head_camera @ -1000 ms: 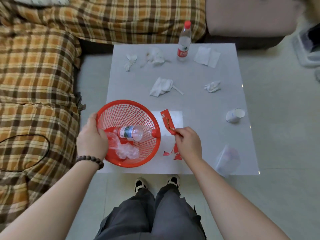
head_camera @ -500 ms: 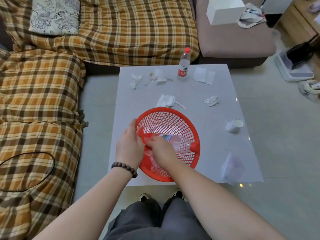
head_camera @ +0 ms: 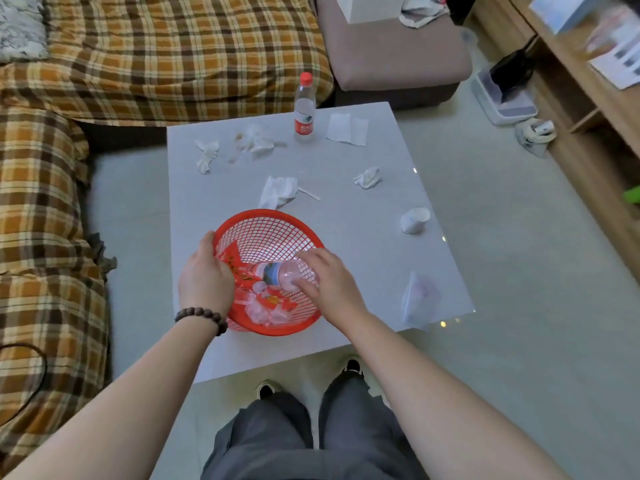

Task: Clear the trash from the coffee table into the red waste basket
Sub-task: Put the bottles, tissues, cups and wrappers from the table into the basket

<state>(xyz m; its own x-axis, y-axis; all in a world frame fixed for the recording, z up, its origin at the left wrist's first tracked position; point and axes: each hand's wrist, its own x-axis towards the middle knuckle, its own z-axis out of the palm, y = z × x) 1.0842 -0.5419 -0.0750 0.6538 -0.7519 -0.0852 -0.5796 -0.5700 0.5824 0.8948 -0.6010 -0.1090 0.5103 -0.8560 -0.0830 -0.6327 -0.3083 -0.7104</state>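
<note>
The red mesh waste basket [head_camera: 273, 226] stands tilted on the grey coffee table [head_camera: 363, 258]. My left hand [head_camera: 204, 282] grips its left rim. Inside lie a clear plastic bottle [head_camera: 277, 273], red paper scraps [head_camera: 239, 268] and crumpled clear plastic. My right hand [head_camera: 325, 278] hovers over the basket's right rim with fingers spread and nothing in it. On the table remain several white tissues [head_camera: 278, 190], an upright water bottle with a red cap [head_camera: 304, 109], a tipped paper cup [head_camera: 414, 220] and a clear plastic bag [head_camera: 417, 299].
A plaid sofa [head_camera: 52, 202] wraps the left and far sides. A brown ottoman [head_camera: 398, 53] stands beyond the table, and a wooden shelf unit [head_camera: 595, 109] runs along the right. My legs and shoes [head_camera: 308, 434] are at the table's near edge.
My right hand carried the red paper strip into the basket and let it go. The basket shifted right across the table, still held by my left hand. The camera view tilted up.
</note>
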